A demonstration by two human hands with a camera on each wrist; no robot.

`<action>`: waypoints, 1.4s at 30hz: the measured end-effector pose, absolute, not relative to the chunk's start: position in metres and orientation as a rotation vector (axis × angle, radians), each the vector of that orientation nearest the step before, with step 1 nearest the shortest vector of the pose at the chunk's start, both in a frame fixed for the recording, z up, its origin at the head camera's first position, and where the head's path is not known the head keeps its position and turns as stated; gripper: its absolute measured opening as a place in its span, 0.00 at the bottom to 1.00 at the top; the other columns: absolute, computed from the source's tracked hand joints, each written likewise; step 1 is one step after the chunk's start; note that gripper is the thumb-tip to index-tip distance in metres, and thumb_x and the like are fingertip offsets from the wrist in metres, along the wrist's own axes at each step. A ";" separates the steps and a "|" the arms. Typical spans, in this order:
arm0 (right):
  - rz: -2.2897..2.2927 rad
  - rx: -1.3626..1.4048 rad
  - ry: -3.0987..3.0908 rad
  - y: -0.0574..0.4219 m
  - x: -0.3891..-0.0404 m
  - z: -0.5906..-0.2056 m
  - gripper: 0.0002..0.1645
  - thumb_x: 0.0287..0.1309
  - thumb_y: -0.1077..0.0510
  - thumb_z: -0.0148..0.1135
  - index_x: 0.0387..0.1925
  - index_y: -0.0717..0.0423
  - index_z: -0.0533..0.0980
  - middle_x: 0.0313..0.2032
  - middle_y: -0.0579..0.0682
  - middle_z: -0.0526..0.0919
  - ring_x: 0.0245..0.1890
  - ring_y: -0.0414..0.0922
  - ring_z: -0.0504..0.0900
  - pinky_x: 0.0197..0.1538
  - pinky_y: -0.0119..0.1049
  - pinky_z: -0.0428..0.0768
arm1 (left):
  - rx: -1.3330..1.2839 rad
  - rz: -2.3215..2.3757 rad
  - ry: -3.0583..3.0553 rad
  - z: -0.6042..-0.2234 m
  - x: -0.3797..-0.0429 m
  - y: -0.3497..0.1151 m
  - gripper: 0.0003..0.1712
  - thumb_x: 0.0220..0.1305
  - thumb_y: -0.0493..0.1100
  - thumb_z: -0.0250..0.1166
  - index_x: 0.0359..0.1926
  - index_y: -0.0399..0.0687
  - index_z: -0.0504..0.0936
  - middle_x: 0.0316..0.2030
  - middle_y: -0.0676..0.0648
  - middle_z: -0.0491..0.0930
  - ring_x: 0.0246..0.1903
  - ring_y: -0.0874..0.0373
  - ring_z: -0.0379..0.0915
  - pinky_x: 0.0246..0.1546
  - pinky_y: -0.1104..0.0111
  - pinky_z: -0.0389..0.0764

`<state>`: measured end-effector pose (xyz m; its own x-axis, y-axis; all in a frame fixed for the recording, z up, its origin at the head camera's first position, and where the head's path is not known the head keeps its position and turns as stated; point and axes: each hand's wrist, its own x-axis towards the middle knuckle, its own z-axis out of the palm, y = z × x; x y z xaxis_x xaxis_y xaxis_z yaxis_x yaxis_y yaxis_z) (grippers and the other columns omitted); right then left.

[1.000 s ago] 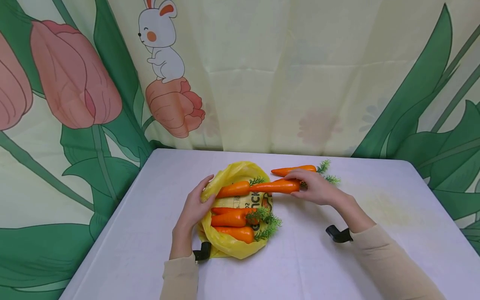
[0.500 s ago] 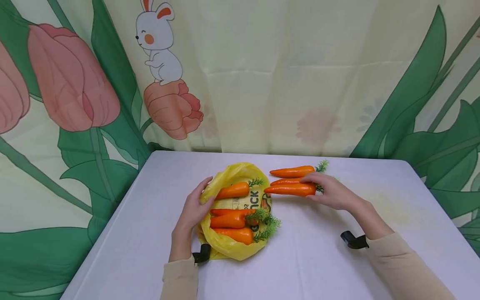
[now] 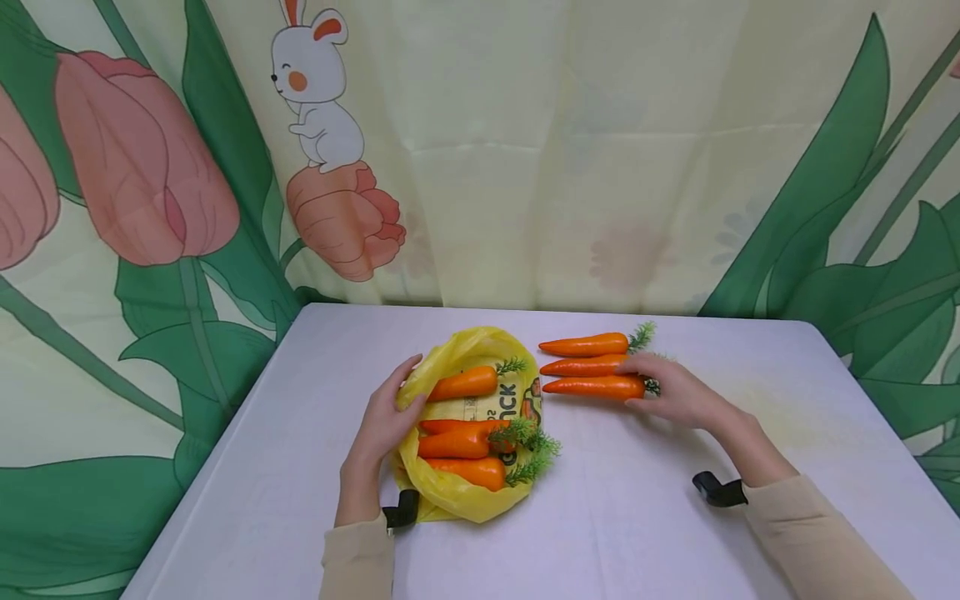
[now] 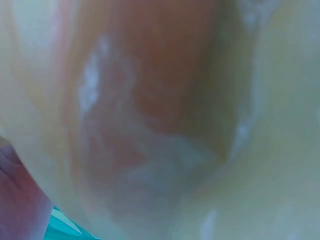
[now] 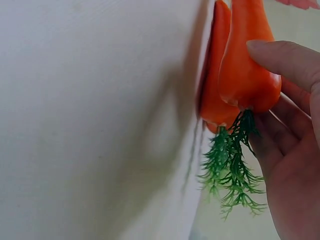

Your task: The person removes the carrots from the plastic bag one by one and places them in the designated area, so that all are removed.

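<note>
A yellow plastic bag (image 3: 480,505) lies with its mouth spread wide, several orange carrots (image 3: 465,473) with green tops inside. My left hand (image 3: 387,423) grips the bag's left rim, thumb on the inner side. Close up in the left wrist view, the translucent plastic (image 4: 280,150) is blurred, with a reddish shape behind it. To the right of the bag, my right hand (image 3: 678,392) holds a carrot (image 3: 592,387) by its thick end, tip pointing left. The right wrist view shows the thumb on this carrot (image 5: 250,75), which overlaps another carrot (image 5: 214,95).
Two more carrots lie beside the held one: a far carrot (image 3: 585,345) and a middle carrot (image 3: 581,367). All three point left in a row. A white cloth covers the table (image 3: 585,533). A printed curtain (image 3: 495,208) hangs behind its back edge.
My right hand has carried the carrot from over the bag's mouth to the right and lowered it beside the other two. My left hand stays on the bag's rim.
</note>
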<state>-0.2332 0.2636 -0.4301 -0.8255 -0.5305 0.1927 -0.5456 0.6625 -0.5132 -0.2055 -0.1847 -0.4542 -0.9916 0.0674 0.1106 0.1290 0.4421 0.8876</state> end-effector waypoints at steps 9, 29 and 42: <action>0.890 0.881 -2.872 0.267 -0.229 -0.442 0.25 0.52 0.68 0.74 0.53 0.60 0.80 0.51 0.54 0.82 0.52 0.56 0.78 0.56 0.58 0.75 | -0.206 -1.591 -2.641 -0.452 -0.209 -0.183 0.35 0.69 0.37 0.63 0.75 0.54 0.66 0.66 0.42 0.72 0.60 0.46 0.70 0.62 0.49 0.72; 0.886 0.811 -2.931 0.261 -0.226 -0.448 0.25 0.54 0.66 0.73 0.55 0.62 0.79 0.55 0.59 0.80 0.59 0.63 0.74 0.62 0.63 0.70 | -0.215 -1.589 -2.638 -0.449 -0.206 -0.185 0.35 0.68 0.37 0.63 0.75 0.49 0.66 0.64 0.41 0.73 0.59 0.45 0.71 0.62 0.49 0.72; 0.851 0.792 -2.855 0.260 -0.220 -0.446 0.21 0.52 0.67 0.74 0.49 0.61 0.81 0.51 0.58 0.81 0.56 0.62 0.75 0.60 0.62 0.72 | -0.192 -1.610 -2.635 -0.451 -0.205 -0.183 0.34 0.69 0.37 0.63 0.74 0.55 0.67 0.64 0.42 0.72 0.58 0.46 0.71 0.61 0.50 0.74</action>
